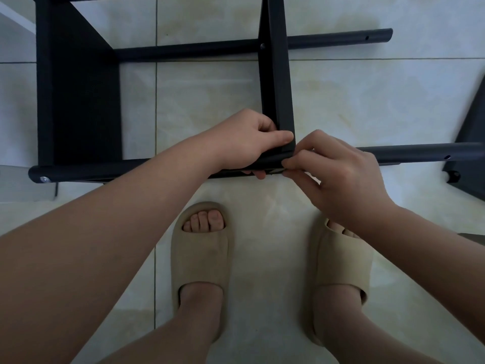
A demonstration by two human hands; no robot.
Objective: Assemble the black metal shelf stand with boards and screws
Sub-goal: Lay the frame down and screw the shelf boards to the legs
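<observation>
Fixing board [278, 88] end to near tube [406, 152]: left hand [249, 143] clamps board onto tube, right hand [338, 174], just beside it, pinches a mostly hidden fastener at the joint; next move likely needs hole alignment, then straight threading.

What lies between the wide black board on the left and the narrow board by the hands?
Head view: only bare tiled floor between the wide board and the narrow board, whose near end the left hand grips.

A pair of beige open-toed slippers [200, 261] stood side by side on the pale, glossy marbled floor tiles [210, 88]
</observation>
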